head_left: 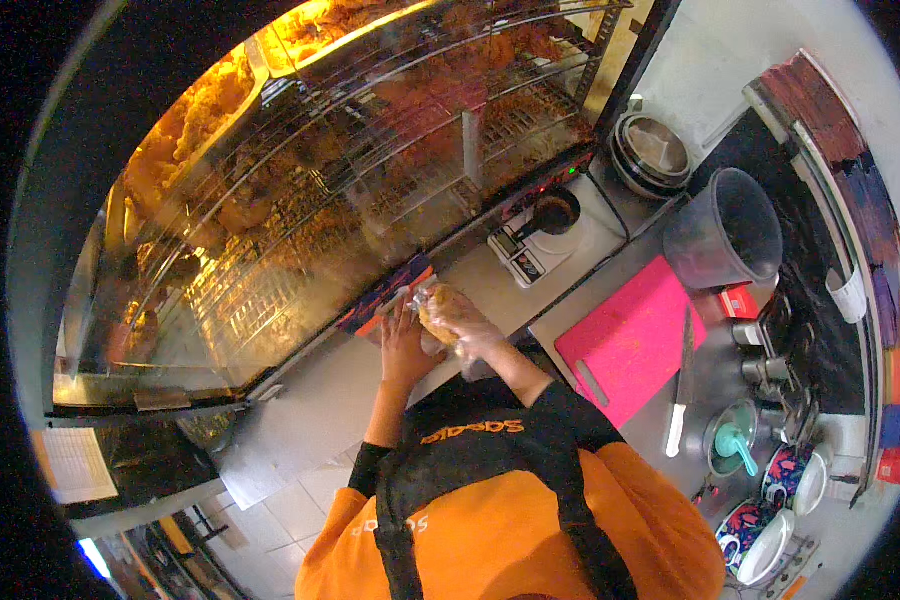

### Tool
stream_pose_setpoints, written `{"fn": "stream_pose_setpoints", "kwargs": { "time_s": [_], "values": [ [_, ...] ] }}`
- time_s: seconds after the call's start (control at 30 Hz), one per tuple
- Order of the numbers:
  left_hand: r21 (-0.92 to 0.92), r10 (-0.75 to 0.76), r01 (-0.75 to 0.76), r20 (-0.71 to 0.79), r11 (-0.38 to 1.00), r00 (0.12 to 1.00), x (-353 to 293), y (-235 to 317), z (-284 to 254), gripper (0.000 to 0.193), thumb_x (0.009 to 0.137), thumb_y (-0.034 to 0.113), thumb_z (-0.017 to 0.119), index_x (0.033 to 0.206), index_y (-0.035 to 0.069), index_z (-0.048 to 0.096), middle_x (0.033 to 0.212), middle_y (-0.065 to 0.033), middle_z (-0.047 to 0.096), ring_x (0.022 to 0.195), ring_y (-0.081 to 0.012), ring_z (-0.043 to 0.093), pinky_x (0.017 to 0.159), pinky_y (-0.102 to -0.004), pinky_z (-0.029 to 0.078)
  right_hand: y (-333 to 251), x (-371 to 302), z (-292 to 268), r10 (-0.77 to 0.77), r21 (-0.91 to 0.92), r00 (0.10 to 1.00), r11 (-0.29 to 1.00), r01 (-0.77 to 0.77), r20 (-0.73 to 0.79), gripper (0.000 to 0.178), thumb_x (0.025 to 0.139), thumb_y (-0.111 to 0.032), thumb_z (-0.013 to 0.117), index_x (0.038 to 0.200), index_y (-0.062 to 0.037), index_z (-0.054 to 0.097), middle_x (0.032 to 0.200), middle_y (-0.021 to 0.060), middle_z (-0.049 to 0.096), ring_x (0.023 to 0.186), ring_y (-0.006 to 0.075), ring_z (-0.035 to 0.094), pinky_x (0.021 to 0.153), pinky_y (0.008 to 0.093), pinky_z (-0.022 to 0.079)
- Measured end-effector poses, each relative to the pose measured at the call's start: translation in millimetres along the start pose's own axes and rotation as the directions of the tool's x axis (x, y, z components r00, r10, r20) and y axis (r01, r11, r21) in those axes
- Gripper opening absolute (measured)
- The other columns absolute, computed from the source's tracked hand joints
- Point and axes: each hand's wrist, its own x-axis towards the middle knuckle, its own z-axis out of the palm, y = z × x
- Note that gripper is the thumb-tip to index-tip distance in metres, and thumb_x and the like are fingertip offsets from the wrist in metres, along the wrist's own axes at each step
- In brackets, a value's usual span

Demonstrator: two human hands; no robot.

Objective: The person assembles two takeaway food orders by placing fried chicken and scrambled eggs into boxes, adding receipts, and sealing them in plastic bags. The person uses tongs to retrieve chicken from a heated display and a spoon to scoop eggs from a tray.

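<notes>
At the counter (320,395) below the heated display cabinet (472,148), your right hand (458,318), apparently in clear plastic, curls closed around one golden-brown food piece (440,298), just right of your left hand (402,348), opened out with fingers extended beside one orange-and-blue packet (368,327). Advised: grip lightly, steady the packet. Counted: one digital scale (518,264), one pink cutting board (620,345), one knife (681,395), one bucket (705,240), two floral pots (745,530).

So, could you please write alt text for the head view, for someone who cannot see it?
The plastic-covered right hand holds a golden-brown item over a counter, the left hand close beside it. Ahead is a lit glass cabinet; to the right are a scale, a pink board and a knife.
</notes>
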Motion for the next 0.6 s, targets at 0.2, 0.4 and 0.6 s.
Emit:
{"fn": "stream_pose_setpoints", "kwargs": {
  "time_s": [0.2, 0.4, 0.6],
  "values": [
    [-0.084, -0.006, 0.001, -0.057, 0.996, 0.998, -18.9, -12.2, 6.4, 0.064, 0.063, 0.035, 0.077, 0.117, 0.008, 0.057, 0.147, -0.0125, 0.027, 0.135, -0.0308, 0.028, 0.107, -0.0507, 0.026, 12.8, 25.1, -18.0, -0.186, -0.971, 0.971, -0.213, 0.112, 0.153, 0.042, 0.087, -0.022, 0.056, 0.127, -0.0129, 0.046, 0.134, 0.0147, 0.045, 0.124, 0.0310, 0.042, 0.105, 0.0392, 0.034],
    [-0.111, 0.011, -0.028, -0.146, 0.993, 0.989, -23.8, -12.2, 4.1, 0.063, 0.063, 0.034, 0.079, 0.116, 0.007, 0.059, 0.141, -0.0151, 0.035, 0.129, -0.0327, 0.035, 0.106, -0.0480, 0.029, -22.2, 7.4, 31.1, -0.095, -0.928, 0.995, -0.373, -0.020, 0.017, 0.058, 0.080, -0.036, 0.064, 0.131, -0.0184, 0.044, 0.134, 0.0132, 0.042, 0.124, 0.0389, 0.040, 0.097, 0.0523, 0.038],
    [-0.174, 0.014, -0.043, -0.167, 0.984, 0.986, -34.3, -25.8, 8.5, 0.047, 0.069, 0.020, 0.075, 0.111, 0.004, 0.062, 0.136, -0.0186, 0.042, 0.123, -0.0342, 0.043, 0.101, -0.0437, 0.036, -130.0, -99.9, -19.2, 0.013, -0.521, 0.998, 0.853, 0.023, 0.066, 0.055, 0.092, -0.040, 0.046, 0.134, -0.0059, 0.041, 0.135, 0.0159, 0.045, 0.125, 0.0327, 0.043, 0.097, 0.0504, 0.039]
  ]
}}
